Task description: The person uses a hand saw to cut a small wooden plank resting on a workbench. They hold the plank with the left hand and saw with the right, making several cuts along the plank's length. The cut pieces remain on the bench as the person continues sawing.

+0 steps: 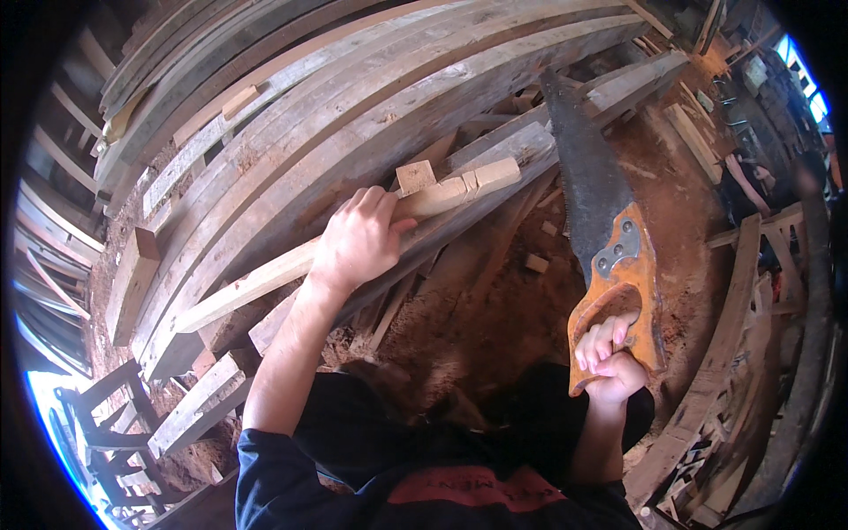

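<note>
My right hand (612, 353) is closed round the orange wooden handle of a handsaw (594, 172). Its dark, worn blade points up and away, apart from the wood on its left. My left hand (360, 237) wraps over a pale squared wooden stick (265, 281), which lies slantwise across larger timbers. Near the stick's far right end, notches or cuts (471, 184) show in its surface. A small wooden block (415, 176) sits against the stick just beyond my left hand. Beneath the stick runs a thick grey beam (521, 141).
Long curved planks (353, 115) are stacked beyond my left hand. Short offcuts (537, 263) lie on the reddish dirt floor (495, 305). More boards (707, 371) lean at the right, where another person's arm (749, 181) shows. A wooden chair-like frame (119, 424) stands at lower left.
</note>
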`<state>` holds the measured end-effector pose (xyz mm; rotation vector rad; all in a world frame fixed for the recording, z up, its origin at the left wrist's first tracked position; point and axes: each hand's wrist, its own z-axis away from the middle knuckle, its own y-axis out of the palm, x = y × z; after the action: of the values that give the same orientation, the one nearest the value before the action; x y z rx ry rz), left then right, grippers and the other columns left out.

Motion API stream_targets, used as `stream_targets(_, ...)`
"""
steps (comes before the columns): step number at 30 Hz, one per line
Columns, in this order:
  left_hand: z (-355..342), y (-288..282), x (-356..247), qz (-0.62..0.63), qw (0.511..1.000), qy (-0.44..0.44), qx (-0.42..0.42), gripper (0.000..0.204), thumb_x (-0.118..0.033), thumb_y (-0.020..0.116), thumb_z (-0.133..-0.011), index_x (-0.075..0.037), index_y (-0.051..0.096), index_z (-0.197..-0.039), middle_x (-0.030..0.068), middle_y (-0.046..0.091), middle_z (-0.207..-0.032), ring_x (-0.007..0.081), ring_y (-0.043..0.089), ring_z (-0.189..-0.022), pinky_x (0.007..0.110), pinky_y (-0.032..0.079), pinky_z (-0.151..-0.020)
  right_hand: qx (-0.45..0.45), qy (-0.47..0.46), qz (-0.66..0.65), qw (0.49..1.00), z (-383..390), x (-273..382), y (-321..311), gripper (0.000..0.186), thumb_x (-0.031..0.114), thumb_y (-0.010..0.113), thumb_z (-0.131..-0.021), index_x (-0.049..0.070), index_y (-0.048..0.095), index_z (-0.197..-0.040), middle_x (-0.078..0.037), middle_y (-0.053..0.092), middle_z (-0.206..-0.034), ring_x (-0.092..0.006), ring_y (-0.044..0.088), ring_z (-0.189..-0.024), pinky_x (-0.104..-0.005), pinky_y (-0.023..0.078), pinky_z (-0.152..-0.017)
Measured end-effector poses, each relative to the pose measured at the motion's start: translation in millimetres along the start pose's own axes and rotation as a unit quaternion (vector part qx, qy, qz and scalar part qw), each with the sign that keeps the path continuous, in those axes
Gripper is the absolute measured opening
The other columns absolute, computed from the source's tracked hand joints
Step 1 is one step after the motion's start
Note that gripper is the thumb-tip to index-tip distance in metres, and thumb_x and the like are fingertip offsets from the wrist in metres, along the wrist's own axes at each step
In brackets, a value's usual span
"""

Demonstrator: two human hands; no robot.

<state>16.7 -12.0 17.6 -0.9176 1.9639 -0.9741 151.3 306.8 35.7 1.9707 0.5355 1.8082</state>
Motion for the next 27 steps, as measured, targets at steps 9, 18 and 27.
stream_targets(9,2,2,-16,0.002,1.000,0.026,-0.015,0.023,-0.019,0.069,-0.079,0.000,0.060,-0.087,0.0135,0.058,-0.085,0.0311,0.061,-0.084,0.040,0.052,-0.074,-0.030,0.006,0.040,0.999,-8,-1,0,0.030,-0.001,0.046,-0.061,0.008,0.038,-0.089,-0.005,0.040,-0.065,-0.0172,0.041,-0.050,-0.0307,0.040,-0.050)
stream_targets(18,-4,11,-19,-0.010,1.000,0.005,0.008,0.024,-0.022,0.069,-0.080,-0.001,0.059,-0.085,0.0135,0.059,-0.085,0.0306,0.062,-0.085,0.040,0.052,-0.075,-0.070,0.020,0.091,0.993,-3,4,-1,0.017,0.003,0.049,-0.078,0.010,0.039,-0.090,-0.003,0.041,-0.065,-0.0153,0.042,-0.051,-0.0301,0.038,-0.053)
stream_targets(27,-3,16,-23,-0.070,0.997,-0.006,0.039,0.030,-0.030,0.063,-0.086,-0.002,0.056,-0.095,0.0139,0.062,-0.087,0.0301,0.063,-0.088,0.041,0.051,-0.075,-0.031,-0.009,0.046,0.998,-1,-8,-18,0.015,0.022,0.049,-0.098,0.009,0.045,-0.096,-0.001,0.042,-0.067,-0.0121,0.042,-0.054,-0.0279,0.039,-0.053)
